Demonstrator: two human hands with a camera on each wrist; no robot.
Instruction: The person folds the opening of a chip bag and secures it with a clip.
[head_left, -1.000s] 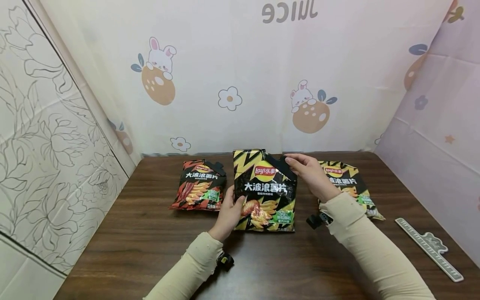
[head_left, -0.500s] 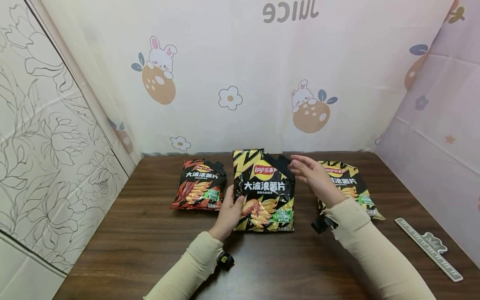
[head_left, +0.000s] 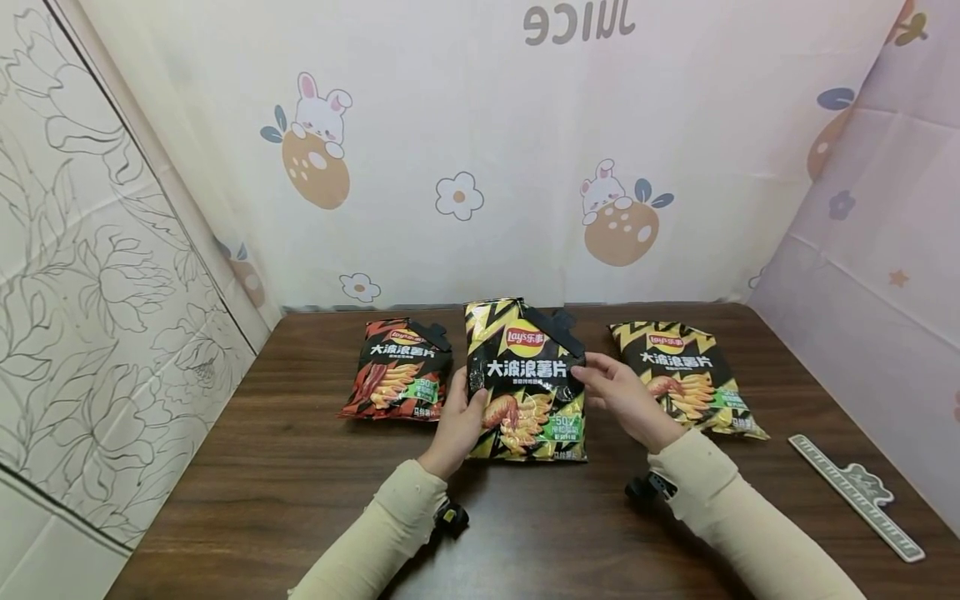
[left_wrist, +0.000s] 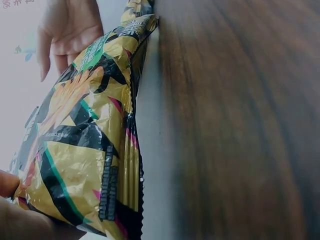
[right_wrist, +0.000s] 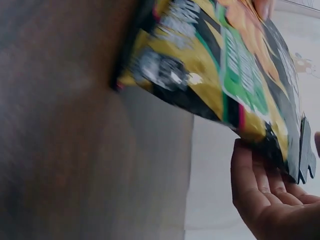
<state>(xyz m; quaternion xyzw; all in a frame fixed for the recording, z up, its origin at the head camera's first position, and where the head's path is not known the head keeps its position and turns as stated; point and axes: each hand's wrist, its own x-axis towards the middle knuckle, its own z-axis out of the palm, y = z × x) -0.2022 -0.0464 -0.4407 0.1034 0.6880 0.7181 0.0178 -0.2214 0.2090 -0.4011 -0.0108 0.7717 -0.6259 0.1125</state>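
A black and yellow potato chip bag [head_left: 525, 433] stands upright in the middle of the head view. Across its folded upper right corner sits a black bag clip [head_left: 553, 332]. My left hand [head_left: 456, 427] grips the bag's left edge, thumb on the front. At the right edge is my right hand [head_left: 626, 404], just below the clip. In the right wrist view its fingers [right_wrist: 250, 182] reach straight along the bag's side and behind it, while the thumb stands off from the front.
To the left lies a red chip bag [head_left: 393, 375] with its own black clip [head_left: 430, 335]. Another yellow and black chip bag [head_left: 675, 379] lies at right, behind my right hand. A grey-green ruler-shaped clip [head_left: 855, 496] lies near the right edge of the wooden table [head_left: 300, 492].
My right hand has come off the clip's end, drawn slightly right, then moved down to the bag's right edge. The left hand keeps its grip, and the bag turns slightly.
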